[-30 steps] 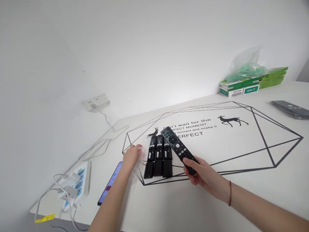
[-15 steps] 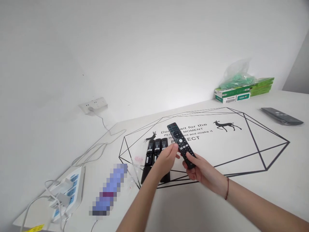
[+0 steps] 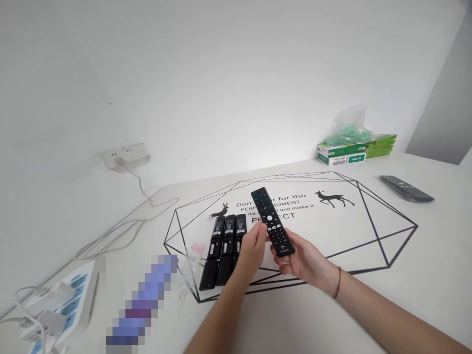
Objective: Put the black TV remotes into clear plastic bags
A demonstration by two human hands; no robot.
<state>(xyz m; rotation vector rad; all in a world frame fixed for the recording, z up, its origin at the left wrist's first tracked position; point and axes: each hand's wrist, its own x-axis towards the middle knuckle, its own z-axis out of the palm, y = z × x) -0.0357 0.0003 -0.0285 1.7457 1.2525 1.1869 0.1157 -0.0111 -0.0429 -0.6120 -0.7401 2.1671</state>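
A black remote control (image 3: 262, 200) with white and dark buttons is held tilted above the table, its button side facing me. My right hand (image 3: 304, 258) is closed around its lower right edge. At its left edge, my left hand (image 3: 253, 248) grips with the thumb and fingers, the fingers partly hidden behind it. Just left of my left hand, three black remotes (image 3: 228, 227) lie face down side by side with their battery compartments uncovered. Black battery covers (image 3: 209, 274) lie at their near ends; my left hand and forearm partly hide the rightmost one.
At the back right are green boxes (image 3: 341, 150) with a clear plastic bag (image 3: 348, 128) on top. A dark flat object (image 3: 405, 188) lies at the right. On the left are a white power strip (image 3: 83, 300), cables (image 3: 110, 246) and a blurred-out blue item (image 3: 147, 295).
The view has shifted, so the things on the table appear further left. The remote's face has turned more toward me, its lower end now less covered by my right thumb.
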